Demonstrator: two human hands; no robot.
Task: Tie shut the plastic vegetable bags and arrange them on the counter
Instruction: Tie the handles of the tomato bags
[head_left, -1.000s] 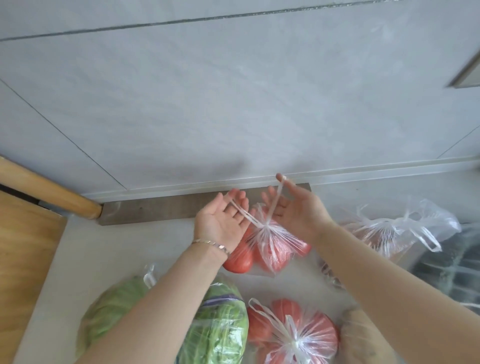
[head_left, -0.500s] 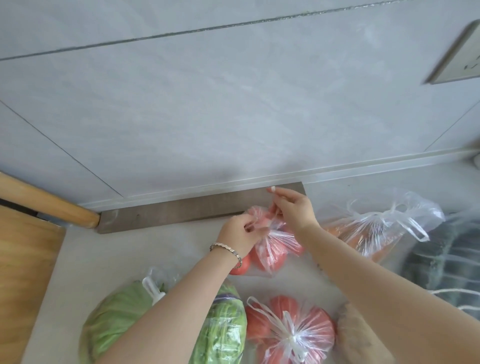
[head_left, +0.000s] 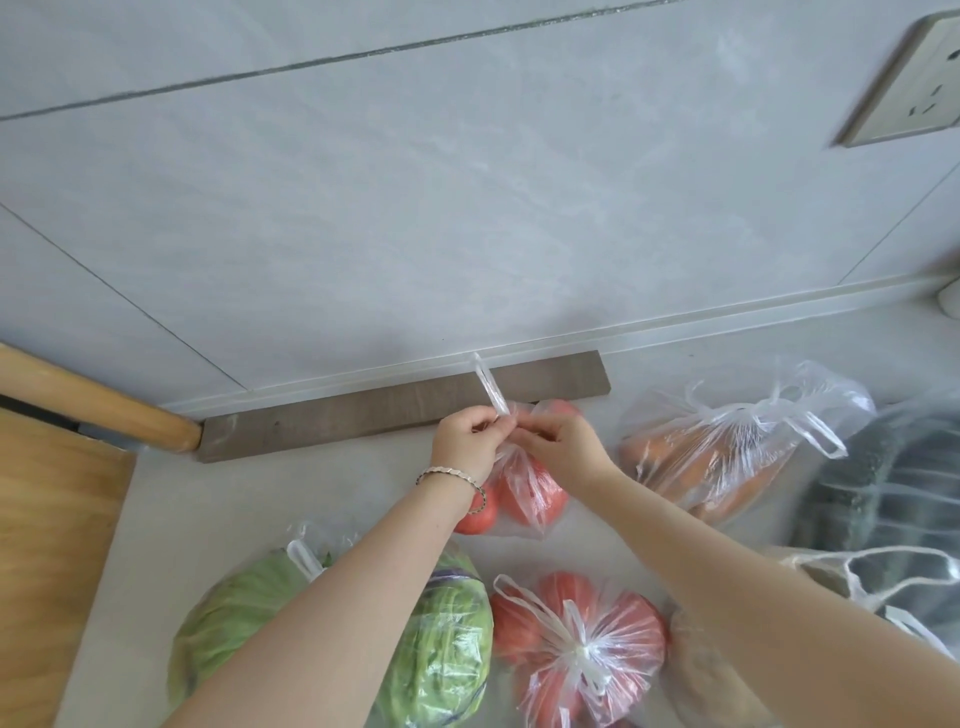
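Pinching the handles of the rear tomato bag (head_left: 530, 493) with both hands, fingers curled round the plastic. Gripping one handle loop (head_left: 488, 387) with the left hand (head_left: 465, 436), and gripping the gathered plastic just beside it with the right hand (head_left: 563, 441). Holding the two hands in contact with each other, directly above the bag's mouth. Pointing the free end of the loop up toward the wall. Resting the bag's base on the counter (head_left: 234, 493), near the back edge, just in front of the dark wooden strip (head_left: 337, 421) at the foot of the wall. Wearing a bracelet (head_left: 452, 475) on the left wrist.

Noting on the same counter:
- a front tomato bag (head_left: 576, 644), knotted, nearer the camera
- a bag of green vegetables (head_left: 447, 639) just to its left, partly hidden under the left forearm
- a carrot bag (head_left: 727, 452), handles tied, to the right of the bag in hand and apart from it
- a dark green striped gourd (head_left: 883, 499) in plastic at the far right

Noting also a wooden board (head_left: 47, 519) at the left edge and a wall socket (head_left: 914, 83) at the upper right.
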